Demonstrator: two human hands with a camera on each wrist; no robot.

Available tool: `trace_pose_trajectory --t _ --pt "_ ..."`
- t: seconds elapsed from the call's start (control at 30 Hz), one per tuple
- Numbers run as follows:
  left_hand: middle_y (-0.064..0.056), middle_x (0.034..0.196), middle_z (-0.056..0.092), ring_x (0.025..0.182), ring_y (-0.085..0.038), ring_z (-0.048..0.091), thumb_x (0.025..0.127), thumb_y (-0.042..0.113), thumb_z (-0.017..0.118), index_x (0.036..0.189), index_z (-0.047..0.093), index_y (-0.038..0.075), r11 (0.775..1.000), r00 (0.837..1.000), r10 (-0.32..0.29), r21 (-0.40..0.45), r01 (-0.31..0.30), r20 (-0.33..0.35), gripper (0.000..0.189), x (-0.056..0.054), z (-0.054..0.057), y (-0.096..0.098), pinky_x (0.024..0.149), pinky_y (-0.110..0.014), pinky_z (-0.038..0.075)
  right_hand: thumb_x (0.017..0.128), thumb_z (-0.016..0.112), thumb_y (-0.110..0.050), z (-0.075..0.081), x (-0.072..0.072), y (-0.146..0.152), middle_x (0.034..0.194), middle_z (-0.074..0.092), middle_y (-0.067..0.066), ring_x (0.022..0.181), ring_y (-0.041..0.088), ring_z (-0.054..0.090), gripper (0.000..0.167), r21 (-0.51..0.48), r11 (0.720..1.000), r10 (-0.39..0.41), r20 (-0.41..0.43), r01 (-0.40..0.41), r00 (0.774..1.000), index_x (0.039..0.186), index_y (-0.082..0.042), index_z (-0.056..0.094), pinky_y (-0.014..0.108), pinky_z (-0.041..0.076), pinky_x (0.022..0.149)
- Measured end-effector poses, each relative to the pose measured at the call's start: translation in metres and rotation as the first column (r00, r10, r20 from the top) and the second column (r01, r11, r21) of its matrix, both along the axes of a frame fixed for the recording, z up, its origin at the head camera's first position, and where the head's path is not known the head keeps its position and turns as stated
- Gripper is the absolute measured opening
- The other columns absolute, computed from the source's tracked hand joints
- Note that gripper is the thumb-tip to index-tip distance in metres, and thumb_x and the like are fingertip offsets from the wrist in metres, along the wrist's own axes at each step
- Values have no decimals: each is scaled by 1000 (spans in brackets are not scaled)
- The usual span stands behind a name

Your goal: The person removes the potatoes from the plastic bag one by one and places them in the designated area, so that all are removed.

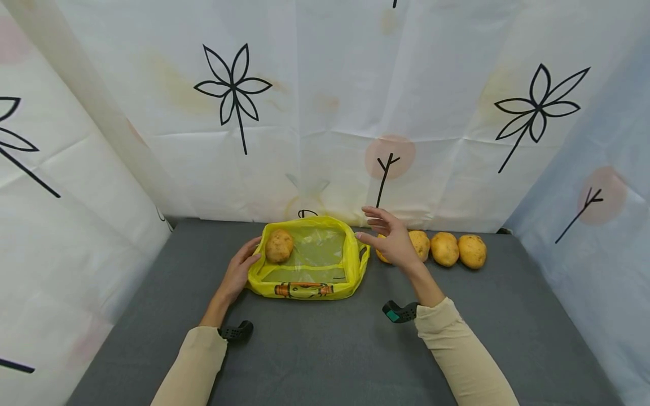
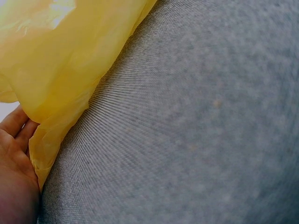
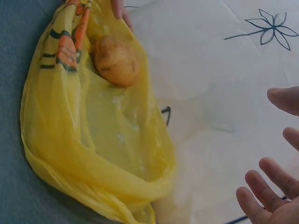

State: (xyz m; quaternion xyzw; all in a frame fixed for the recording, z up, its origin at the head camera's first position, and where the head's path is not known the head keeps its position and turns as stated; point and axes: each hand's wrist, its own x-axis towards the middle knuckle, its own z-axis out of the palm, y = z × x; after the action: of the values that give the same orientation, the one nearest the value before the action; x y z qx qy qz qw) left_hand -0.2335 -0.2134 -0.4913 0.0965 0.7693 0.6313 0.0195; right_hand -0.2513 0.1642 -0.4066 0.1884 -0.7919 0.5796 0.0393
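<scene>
A yellow plastic bag (image 1: pixel 304 290) with an orange print stands on the grey table, its mouth spread wide. One potato (image 1: pixel 279 246) lies inside at the left end; the right wrist view also has this potato (image 3: pixel 117 61). My left hand (image 1: pixel 237 273) rests against the bag's left side, fingers extended along it, and part of that hand (image 2: pixel 16 163) is behind the plastic in the left wrist view. Above the bag's right edge, my right hand (image 1: pixel 391 237) is raised with spread fingers and holds nothing. It partly covers a row of several potatoes (image 1: pixel 444 250).
The row of potatoes runs rightward along the back of the grey table (image 1: pixel 315 349). A white cloth (image 1: pixel 325 113) with flower drawings hangs behind the table, and similar cloth closes in both sides. Each wrist wears a dark band (image 1: pixel 398 312).
</scene>
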Motion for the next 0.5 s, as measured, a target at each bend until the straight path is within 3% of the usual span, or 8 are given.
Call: trace_pose_trajectory --t 0.3,0.4,0.5 --pt "-29 155 35 143 -45 32 110 10 42 158 32 0 1000 1000 -1 -1 1 5 49 0 0 -1 112 -60 27 92 77 -13 -15 -9 -44 149 46 20 132 45 47 61 -1 998 60 63 -60 996 148 -10 53 59 36 109" --pt "-29 156 35 144 -45 31 110 10 42 158 32 0 1000 1000 0 1 0 8 49 0 0 -1 113 -60 26 92 76 -11 -16 -8 -60 149 46 23 132 46 46 62 -13 997 83 82 -82 993 149 -5 51 60 35 109" --pt "-29 156 35 144 -44 31 110 11 42 158 33 1 1000 1000 4 4 -4 17 49 0 0 0 113 -60 25 92 77 -14 -21 -11 -75 149 46 21 132 44 46 63 -25 995 94 116 -92 989 149 -8 50 59 36 109"
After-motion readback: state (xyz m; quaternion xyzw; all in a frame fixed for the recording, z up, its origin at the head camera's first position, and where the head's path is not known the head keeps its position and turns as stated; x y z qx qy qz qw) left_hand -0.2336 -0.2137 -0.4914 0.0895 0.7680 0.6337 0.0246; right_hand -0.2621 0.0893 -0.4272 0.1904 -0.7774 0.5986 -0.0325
